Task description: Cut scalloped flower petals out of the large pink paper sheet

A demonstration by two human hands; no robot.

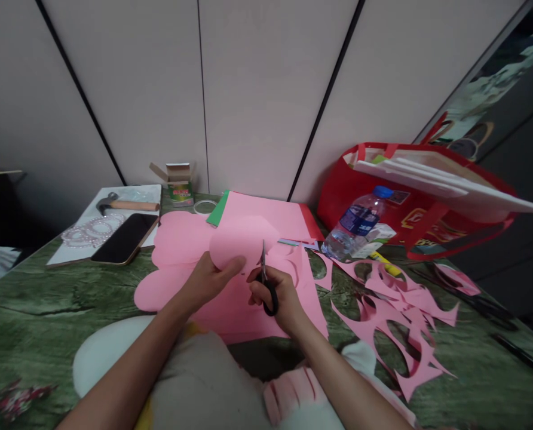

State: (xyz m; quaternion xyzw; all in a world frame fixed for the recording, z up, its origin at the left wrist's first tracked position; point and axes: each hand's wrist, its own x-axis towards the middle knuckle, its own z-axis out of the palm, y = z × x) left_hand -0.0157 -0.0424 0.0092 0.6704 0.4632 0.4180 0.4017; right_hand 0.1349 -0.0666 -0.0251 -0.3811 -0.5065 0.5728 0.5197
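Observation:
Between its thumb and fingers my left hand (210, 279) grips a piece of pink paper (237, 236) with a rounded edge. My right hand (278, 292) is closed around a pair of scissors (270, 294) with black handles. Their blades point up and away from me, at the right side of the held paper. Beneath both hands lie pink sheets (248, 319), and rounded pink cut-outs (183, 236) sit to the left. Whether the blades touch the paper is hard to make out.
Pink paper scraps (403, 325) spread over the right side. A water bottle (358, 218) leans by a red bag (338, 185). At left are a phone (125, 239), a hammer (129, 205), pearl strings (94, 230) and an opened small box (180, 190). A wall stands behind.

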